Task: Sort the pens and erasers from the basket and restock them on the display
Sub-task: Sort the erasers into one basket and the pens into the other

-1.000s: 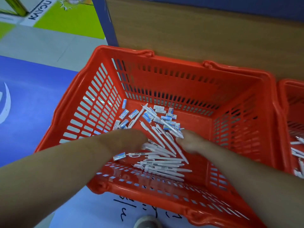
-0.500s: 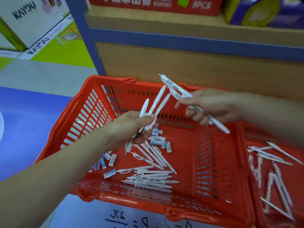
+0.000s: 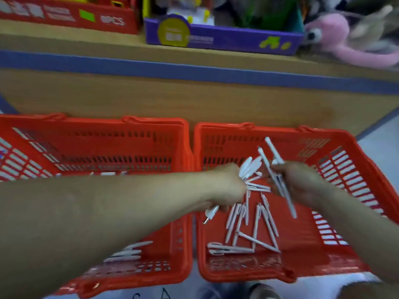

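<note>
Left hand [image 3: 224, 188] gripping a bunch of white pens [image 3: 251, 167], right hand [image 3: 298, 180] clutching a second bunch [image 3: 278, 175], both hovering over the right-side red basket [image 3: 345, 147], loose pens [image 3: 259, 225] lying on its floor.

I work from a single view: a wide-angle camera on the person's head, facing forward and steeply down. It sits close over two baskets, the left basket [image 3: 108, 145] filling the lower left of the frame and the right basket [image 3: 228, 145] the lower right, near enough that single pens [image 3: 231, 249] show apart. The left hand [image 3: 224, 186] and right hand [image 3: 298, 180] meet just right of centre. A shelf [image 3: 108, 46] crosses the upper third, just behind the baskets. The frame is blurred.
</note>
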`<control>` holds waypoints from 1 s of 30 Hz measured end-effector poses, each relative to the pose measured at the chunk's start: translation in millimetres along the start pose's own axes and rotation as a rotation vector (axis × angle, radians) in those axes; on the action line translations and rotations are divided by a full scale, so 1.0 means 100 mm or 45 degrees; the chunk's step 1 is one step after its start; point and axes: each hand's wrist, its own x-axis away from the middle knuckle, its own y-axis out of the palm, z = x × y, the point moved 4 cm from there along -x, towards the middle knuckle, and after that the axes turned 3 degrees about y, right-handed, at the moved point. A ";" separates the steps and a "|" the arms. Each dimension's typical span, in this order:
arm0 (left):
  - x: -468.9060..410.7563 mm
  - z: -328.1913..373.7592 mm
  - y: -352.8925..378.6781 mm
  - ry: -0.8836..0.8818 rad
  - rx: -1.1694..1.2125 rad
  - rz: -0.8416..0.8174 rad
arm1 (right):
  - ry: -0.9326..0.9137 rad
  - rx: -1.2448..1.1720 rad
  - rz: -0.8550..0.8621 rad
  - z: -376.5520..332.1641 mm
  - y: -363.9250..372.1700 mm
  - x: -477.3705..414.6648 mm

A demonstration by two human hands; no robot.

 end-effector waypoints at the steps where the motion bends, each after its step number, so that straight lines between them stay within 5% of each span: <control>1: -0.09 0.02 0.11 -0.015 -0.135 -0.024 | 0.053 -0.015 0.043 0.18 -0.05 -0.08; 8: -0.48 -0.12 0.58 -0.125 -0.418 0.098 | 0.027 0.083 0.189 0.76 -0.19 -0.55; 14: -0.38 0.06 0.26 0.099 -0.257 0.149 | -0.359 0.216 0.271 0.43 -0.17 -0.47; 20: 0.22 0.13 -0.75 0.205 -0.041 0.235 | -0.668 0.187 -0.214 -0.64 0.46 0.27; 25: 0.67 -0.67 -1.45 0.079 -0.105 0.499 | -0.922 0.763 -0.692 -0.95 1.55 0.83; 30: 0.94 -1.77 -1.62 -0.160 -0.398 0.410 | -1.071 1.371 -0.859 -0.64 2.62 0.85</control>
